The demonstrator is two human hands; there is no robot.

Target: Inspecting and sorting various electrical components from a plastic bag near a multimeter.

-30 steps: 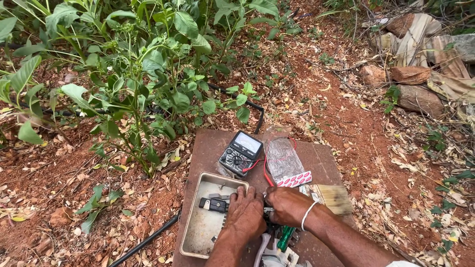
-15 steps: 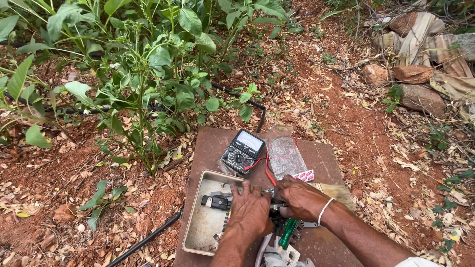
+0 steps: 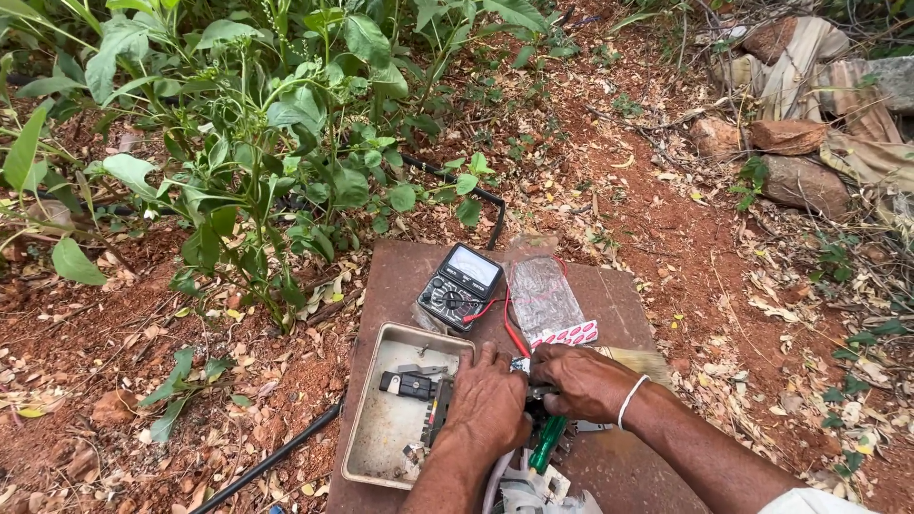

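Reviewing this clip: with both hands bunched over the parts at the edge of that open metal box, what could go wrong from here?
1. The left hand and right hand crowd one small spot, hiding the part between them; a slip could go unnoticed.
2. The red lead from the multimeter runs right beside the hands and might snag, dragging the meter.
3. Loose pieces in the metal box could drop off the board into the leaf litter.

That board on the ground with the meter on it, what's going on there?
A person works outdoors over a brown board laid on red soil. The left hand rests at the edge of an open metal box holding small parts, and the right hand presses beside it, above a green-handled tool. A black multimeter with red leads and a clear plastic bag lie behind.
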